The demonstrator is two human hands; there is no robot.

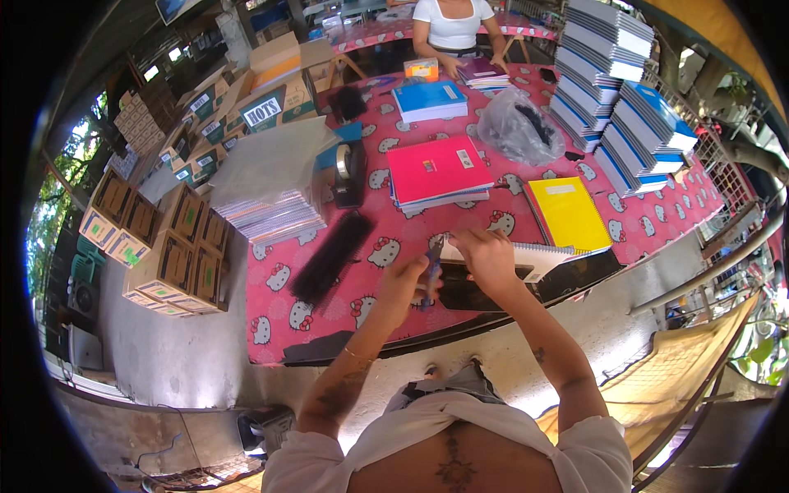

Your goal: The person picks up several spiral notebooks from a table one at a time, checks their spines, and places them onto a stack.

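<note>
At the near edge of the table, the left hand (404,286) is closed round the handles of a pair of pliers (433,264), whose long axis runs upright in the picture, nose toward 12 o'clock. The nose meets the left end of a spiral notebook (534,256), at its wire binding. The right hand (486,256) is curled down on that same end, fingers gripping the notebook's edge, so the pliers sit between the two hands, at 1 o'clock from the left hand and 9 o'clock from the right. The notebook's long axis runs from 9 to 3 o'clock, lying over a black sheet (567,278).

At 10 o'clock from the left hand lies a bundle of black binding combs (333,256). At 12 o'clock sits a red stack of notebooks (437,171), at 1 o'clock a yellow one (569,212).

A pink patterned cloth covers the table (345,312). Beyond, at 12 o'clock, another person (454,25) sits facing. Tall piles of notebooks (612,90) rise at 1 o'clock, cartons (168,255) at 9 o'clock, on a concrete floor.
</note>
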